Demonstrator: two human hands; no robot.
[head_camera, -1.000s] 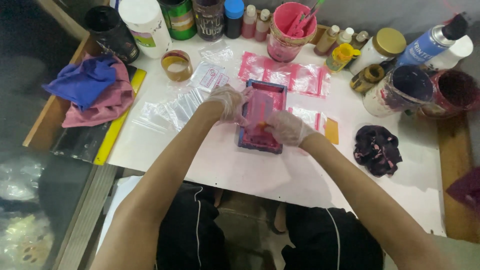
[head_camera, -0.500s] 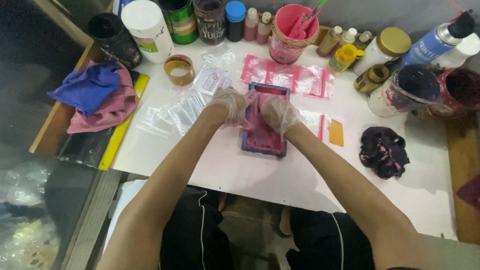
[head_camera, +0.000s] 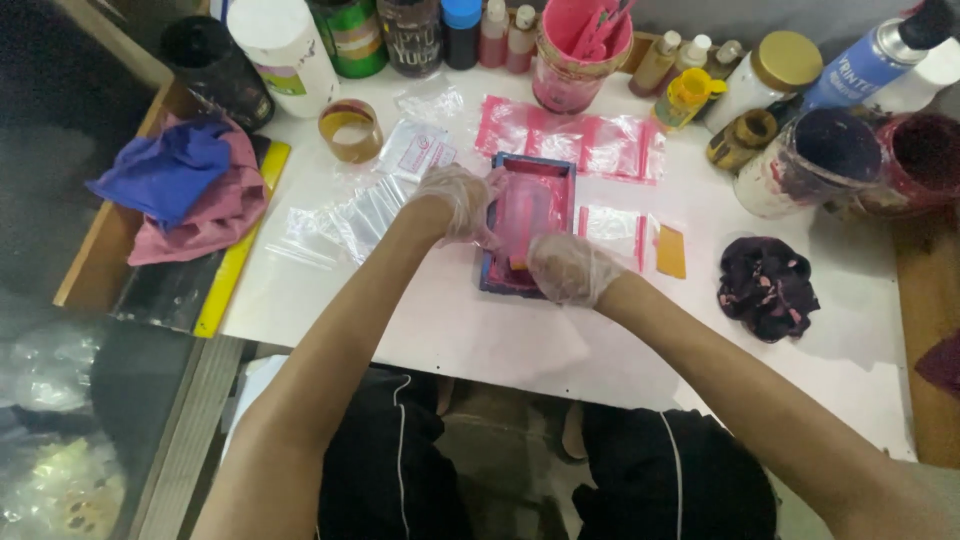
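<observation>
Small screen frame (head_camera: 530, 215), blue-edged and coated in pink ink, lies flat near the middle of the white tabletop (head_camera: 480, 330), with both gloved hands on it.

Far left: a blue cloth (head_camera: 165, 170) sits on a pink cloth (head_camera: 215, 215) at the tabletop's edge, beside a yellow strip (head_camera: 240, 240). A roll of tape (head_camera: 350, 128) stands further in, near a spread of clear plastic bags (head_camera: 350, 215).

Left hand (head_camera: 460, 200) rests on the frame's left edge, fingers curled over the rim and pressing down. Right hand (head_camera: 565, 268) is closed on a small tool at the frame's near end; the tool itself is mostly hidden, so its kind cannot be told.

Pink-printed bags (head_camera: 590, 140) lie just beyond the frame. A pink cup (head_camera: 580, 55) stands behind them. A small orange card (head_camera: 670, 250) lies just right of the frame, and a dark stained rag (head_camera: 768, 287) lies well apart, further right.
</observation>
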